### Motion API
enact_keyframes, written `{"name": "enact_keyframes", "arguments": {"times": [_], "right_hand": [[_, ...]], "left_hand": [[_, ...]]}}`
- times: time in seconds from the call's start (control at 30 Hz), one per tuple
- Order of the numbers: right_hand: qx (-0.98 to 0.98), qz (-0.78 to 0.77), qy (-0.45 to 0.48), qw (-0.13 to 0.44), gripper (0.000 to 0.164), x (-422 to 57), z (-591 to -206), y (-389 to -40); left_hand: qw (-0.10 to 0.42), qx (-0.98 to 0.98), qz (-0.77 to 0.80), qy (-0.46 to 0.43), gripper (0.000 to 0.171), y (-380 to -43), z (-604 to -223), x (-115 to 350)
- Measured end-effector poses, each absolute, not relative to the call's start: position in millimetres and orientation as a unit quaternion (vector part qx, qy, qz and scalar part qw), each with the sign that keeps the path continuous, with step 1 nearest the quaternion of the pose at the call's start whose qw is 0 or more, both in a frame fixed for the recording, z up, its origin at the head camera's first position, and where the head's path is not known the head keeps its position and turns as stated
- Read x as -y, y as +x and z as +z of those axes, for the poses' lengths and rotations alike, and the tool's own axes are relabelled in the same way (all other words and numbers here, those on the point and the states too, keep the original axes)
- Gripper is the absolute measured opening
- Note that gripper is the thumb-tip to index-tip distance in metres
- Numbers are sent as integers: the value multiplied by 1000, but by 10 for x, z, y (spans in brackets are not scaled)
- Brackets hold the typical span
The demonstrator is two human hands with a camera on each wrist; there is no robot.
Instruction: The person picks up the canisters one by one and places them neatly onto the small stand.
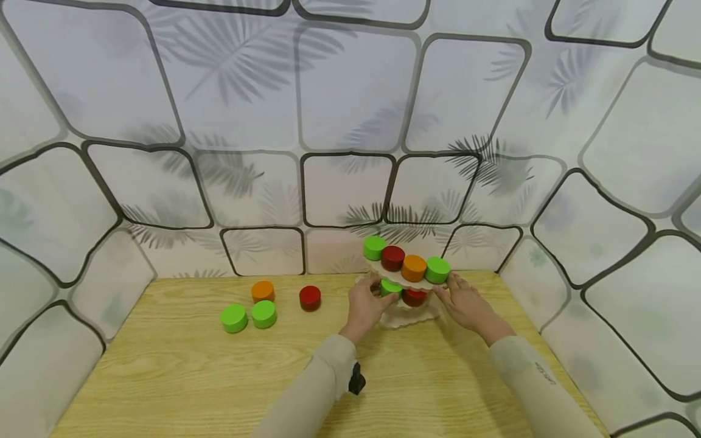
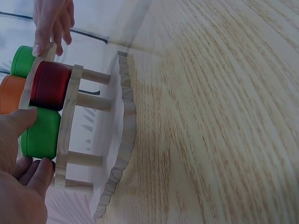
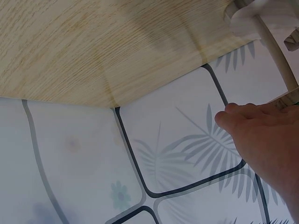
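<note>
A wooden stand [image 1: 411, 317] rests on the table [image 1: 219, 377]. Left hand [image 1: 363, 307]: thumb and fingers grasp a green block [image 1: 390, 288] at the stand's middle shelf, just beside a red block [image 1: 414, 297]. Right hand [image 1: 470, 307]: fingers fairly straight, thumb touching the right end of the stand's upper shelf [image 1: 402, 280]. That shelf bears four blocks [image 1: 413, 267]: green, red, orange, green. Left of the stand lie a loose red block [image 1: 310, 298], an orange block [image 1: 263, 291] and two green blocks [image 1: 234, 319].
</note>
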State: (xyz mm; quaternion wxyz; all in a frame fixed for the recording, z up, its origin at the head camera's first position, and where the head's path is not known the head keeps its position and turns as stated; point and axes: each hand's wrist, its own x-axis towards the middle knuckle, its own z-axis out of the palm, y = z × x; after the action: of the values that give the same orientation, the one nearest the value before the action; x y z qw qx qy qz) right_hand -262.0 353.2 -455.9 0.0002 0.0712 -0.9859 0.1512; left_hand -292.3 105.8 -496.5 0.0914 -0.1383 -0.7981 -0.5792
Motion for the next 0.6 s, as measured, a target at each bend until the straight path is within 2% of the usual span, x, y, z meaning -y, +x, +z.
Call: {"name": "enact_keyframes", "arguments": {"times": [0.6], "right_hand": [[986, 152, 65, -14, 80, -3534, -4564, -2622]], "left_hand": [[100, 803, -574, -127, 45, -2957, -4987, -1081]]}}
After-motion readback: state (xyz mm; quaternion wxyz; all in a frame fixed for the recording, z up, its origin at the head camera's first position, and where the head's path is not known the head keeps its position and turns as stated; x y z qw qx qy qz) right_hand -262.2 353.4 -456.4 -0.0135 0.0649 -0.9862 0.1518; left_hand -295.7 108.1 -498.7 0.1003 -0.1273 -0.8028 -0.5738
